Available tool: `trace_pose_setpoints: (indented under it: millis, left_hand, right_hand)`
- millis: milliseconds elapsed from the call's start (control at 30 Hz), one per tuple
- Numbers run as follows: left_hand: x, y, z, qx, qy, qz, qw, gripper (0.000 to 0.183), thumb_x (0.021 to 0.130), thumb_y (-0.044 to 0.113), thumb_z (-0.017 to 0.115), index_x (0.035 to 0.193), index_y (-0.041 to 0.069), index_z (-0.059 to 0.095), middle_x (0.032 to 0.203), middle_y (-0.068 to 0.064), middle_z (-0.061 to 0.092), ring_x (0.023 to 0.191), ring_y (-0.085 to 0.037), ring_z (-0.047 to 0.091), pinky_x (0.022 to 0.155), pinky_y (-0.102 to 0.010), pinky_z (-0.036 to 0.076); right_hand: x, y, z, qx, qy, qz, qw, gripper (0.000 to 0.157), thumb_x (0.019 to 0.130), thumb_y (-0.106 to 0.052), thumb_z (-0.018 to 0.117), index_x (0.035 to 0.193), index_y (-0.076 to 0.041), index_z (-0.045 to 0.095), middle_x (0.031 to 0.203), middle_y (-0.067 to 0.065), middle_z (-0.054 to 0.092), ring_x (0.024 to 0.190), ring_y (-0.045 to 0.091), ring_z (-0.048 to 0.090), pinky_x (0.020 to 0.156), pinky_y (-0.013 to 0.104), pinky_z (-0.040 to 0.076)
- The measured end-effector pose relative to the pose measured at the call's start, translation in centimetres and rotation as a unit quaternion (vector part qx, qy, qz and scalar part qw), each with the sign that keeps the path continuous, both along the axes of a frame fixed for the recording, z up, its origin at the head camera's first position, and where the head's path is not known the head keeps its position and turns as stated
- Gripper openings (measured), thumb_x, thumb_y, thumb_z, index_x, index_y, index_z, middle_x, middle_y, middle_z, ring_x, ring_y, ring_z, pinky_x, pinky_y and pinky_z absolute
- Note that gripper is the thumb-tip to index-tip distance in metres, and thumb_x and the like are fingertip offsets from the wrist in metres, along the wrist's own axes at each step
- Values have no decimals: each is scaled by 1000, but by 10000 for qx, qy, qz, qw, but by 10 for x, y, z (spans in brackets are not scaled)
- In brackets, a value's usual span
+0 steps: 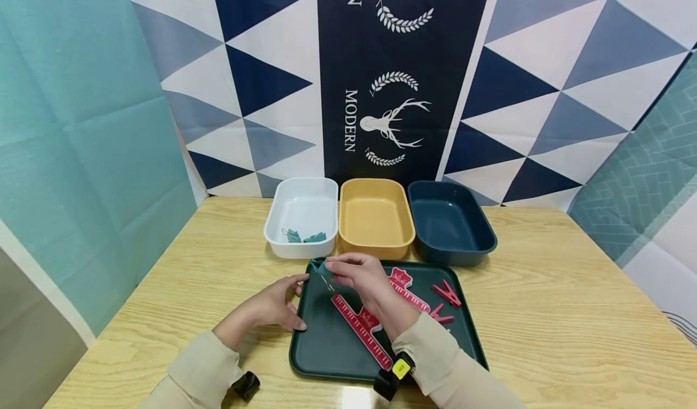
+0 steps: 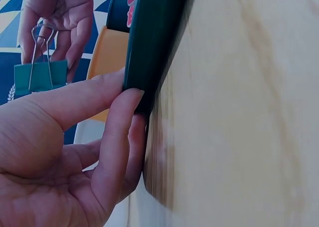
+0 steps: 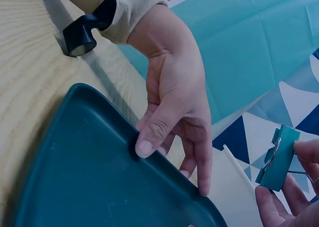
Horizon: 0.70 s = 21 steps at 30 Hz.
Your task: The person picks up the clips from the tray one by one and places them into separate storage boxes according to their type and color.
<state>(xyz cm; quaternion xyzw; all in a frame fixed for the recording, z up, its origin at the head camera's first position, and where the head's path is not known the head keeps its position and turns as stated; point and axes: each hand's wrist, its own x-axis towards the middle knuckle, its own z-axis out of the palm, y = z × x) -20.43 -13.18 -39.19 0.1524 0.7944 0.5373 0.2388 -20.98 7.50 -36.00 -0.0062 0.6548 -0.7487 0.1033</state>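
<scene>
My left hand point(image 1: 272, 303) grips the left edge of the dark green tray point(image 1: 321, 351), its thumb on the rim and other fingers along the outer side. Over the tray's far left corner, my right hand point(image 1: 363, 282) holds a teal binder clip point(image 3: 280, 159) between thumb and fingertips. The clip's silver wire handles point(image 2: 42, 52) show in the left wrist view. On the tray lie two long red clips with white bar marks, a nearer one point(image 1: 362, 331) and a farther one point(image 1: 401, 278) partly hidden by my right hand. Two red pegs point(image 1: 448, 292) are at the tray's right.
Behind the tray stand three bins in a row: white point(image 1: 294, 251), yellow point(image 1: 377, 252) and dark blue point(image 1: 454, 256). Teal binder clips point(image 1: 314, 238) lie in the white bin. A patterned cloth backdrop point(image 1: 272, 94) rises behind the wooden table point(image 1: 550, 312).
</scene>
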Motion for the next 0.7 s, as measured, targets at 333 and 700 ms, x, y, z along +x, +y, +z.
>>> trace_pose_setpoints:
  millis: [333, 700]
  left_hand:
    - [-1, 0, -2, 70, -26, -3, 10000, 96, 66, -13, 76, 143, -5, 20, 110, -17, 37, 68, -21, 62, 59, -35, 55]
    - [0, 0, -1, 39, -42, 36, 10000, 96, 66, -13, 77, 144, -4, 20, 109, -16, 37, 65, -20, 61, 59, -36, 56]
  right_hand:
    - [-11, -3, 1, 44, 189, -312, 9993, 17, 83, -9, 70, 96, 2, 71, 93, 7, 66, 84, 21, 64, 82, 35, 52]
    - [-21, -7, 7, 166, 150, -573, 9981, 20, 83, -13, 70, 99, 0, 71, 98, 7, 64, 90, 26, 63, 83, 32, 52]
